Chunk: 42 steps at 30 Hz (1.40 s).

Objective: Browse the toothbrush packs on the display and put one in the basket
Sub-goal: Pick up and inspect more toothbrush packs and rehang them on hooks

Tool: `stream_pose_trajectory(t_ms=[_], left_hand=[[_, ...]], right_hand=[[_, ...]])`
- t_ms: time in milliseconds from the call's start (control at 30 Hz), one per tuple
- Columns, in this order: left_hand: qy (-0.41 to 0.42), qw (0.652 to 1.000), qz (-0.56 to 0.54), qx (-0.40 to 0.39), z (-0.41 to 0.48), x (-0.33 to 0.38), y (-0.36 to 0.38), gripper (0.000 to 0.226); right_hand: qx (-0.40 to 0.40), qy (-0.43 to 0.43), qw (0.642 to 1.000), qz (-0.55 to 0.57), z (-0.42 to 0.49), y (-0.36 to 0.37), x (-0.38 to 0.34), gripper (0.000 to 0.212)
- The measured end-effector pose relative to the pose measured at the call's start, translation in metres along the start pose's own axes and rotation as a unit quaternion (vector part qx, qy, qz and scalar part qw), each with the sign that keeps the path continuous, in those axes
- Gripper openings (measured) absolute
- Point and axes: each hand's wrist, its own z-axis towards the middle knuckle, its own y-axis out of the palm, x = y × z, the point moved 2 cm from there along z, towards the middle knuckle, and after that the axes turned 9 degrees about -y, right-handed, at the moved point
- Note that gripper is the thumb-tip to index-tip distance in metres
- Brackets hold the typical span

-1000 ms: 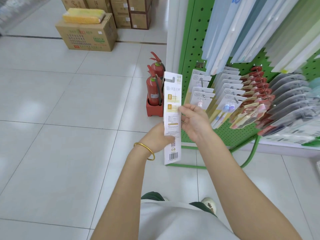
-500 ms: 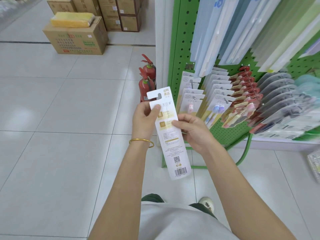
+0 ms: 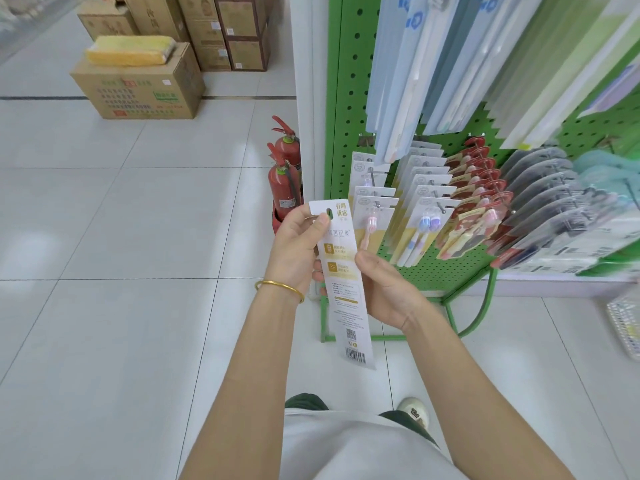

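I hold a long white toothbrush pack upright in front of me, its printed back with gold panels and a barcode facing me. My left hand grips its upper left edge, thumb on the card near the hang hole. My right hand holds the right edge at mid-height, fingers behind the card. More toothbrush packs hang in rows on the green pegboard display just beyond. A wire basket shows partly at the right edge, on the floor.
Two red fire extinguishers stand by the display's left side. Cardboard boxes sit on the white tiled floor at the far left, with more stacked behind. The display's green foot frame juts out over the floor. My shoe is below.
The pack has turned from edge-on to face me. My left hand slid from its lower part up to the top edge. My view has shifted closer to the display.
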Motion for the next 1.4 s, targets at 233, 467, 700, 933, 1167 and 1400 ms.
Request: stream_pose_trajectory(t_ms=[233,467,700,933,1167,1400], left_hand=[[0.021,0.999,0.036,-0.028,0.012,0.000,0.014,0.017],[0.005,0.996,0.094,-0.001,0.026,-0.001,0.027,0.024],[0.003,0.995,0.099,0.021,0.035,0.003,0.031,0.016],[-0.004,0.993,0.114,0.030,0.043,0.003,0.037,0.017],[-0.007,0.992,0.120,0.036,0.047,0.002,0.037,0.017],[-0.004,0.992,0.120,0.043,0.047,0.002,0.033,0.017]], right_hand=[[0.037,-0.022,0.998,-0.034,-0.005,-0.006,-0.010,0.111],[0.097,-0.062,0.983,-0.141,-0.009,-0.015,-0.022,0.072],[0.214,-0.090,0.932,-0.279,-0.010,-0.029,-0.027,0.078],[0.306,-0.134,0.865,-0.375,-0.004,-0.027,-0.039,0.057],[0.382,-0.137,0.764,-0.502,0.001,-0.022,-0.039,0.051],[0.436,-0.114,0.710,-0.541,-0.002,-0.023,-0.032,0.055]])
